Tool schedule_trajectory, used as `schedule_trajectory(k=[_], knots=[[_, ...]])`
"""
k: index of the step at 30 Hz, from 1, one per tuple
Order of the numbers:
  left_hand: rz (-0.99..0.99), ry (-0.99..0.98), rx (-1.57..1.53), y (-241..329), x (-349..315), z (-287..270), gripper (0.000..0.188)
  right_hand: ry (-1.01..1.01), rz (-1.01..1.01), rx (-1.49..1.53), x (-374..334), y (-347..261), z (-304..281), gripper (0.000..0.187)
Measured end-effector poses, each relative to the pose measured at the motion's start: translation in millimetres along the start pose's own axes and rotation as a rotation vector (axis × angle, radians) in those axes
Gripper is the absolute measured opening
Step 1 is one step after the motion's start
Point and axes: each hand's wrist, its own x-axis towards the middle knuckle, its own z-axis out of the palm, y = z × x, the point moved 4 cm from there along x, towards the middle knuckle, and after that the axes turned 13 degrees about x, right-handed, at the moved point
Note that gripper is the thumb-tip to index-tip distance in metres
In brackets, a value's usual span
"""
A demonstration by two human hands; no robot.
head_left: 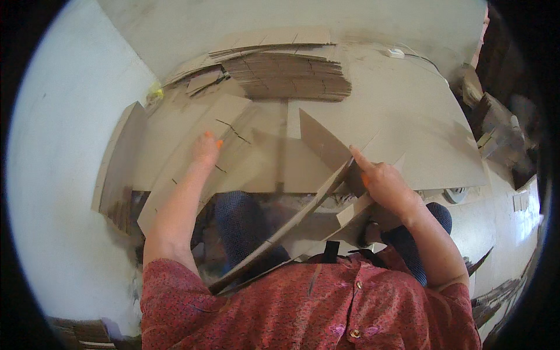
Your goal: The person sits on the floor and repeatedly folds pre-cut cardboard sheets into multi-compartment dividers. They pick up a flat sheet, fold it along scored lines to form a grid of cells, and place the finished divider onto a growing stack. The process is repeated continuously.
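My left hand reaches over a long slotted cardboard strip at the left of the table, its fingers closed on the strip. The strip slants toward me past the table's front edge. At the right, my right hand grips the end of another long cardboard strip, its index finger stretched along the top edge. This strip runs down toward my lap at the left. A crossing cardboard piece stands up beside it; how they join is partly hidden by my hand.
A stack of slotted cardboard strips lies at the back of the table. More strips stand on edge at the left. A white plug with a cable rests at the back right. Cardboard scraps are piled beyond the right side.
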Motion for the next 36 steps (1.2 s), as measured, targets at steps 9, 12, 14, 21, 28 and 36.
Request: schedule_trajectory(k=[9, 12, 14, 21, 28, 36], knots=[[0.148, 0.192, -0.022, -18, 9, -25, 0.032, 0.029, -0.017, -0.020, -12, 14, 5, 0.067], [0.152, 0.055, -0.291, -28, 13, -30, 0.029, 0.086, -0.109, 0.038, -18, 11, 1, 0.064], [0.196, 0.078, -0.241, -16, 11, -43, 0.030, 0.110, -0.140, 0.067, -21, 6, -4, 0.063], [0.381, -0.211, -0.568, 113, -50, -86, 0.029, 0.224, -0.268, 0.047, -25, -23, -22, 0.064], [0.669, -0.198, -0.682, 170, -104, -116, 0.025, 0.175, -0.140, 0.074, -31, -9, -21, 0.061], [0.704, -0.143, -0.744, 175, -95, -113, 0.033, 0.021, 0.005, 0.067, -22, -4, -16, 0.058]])
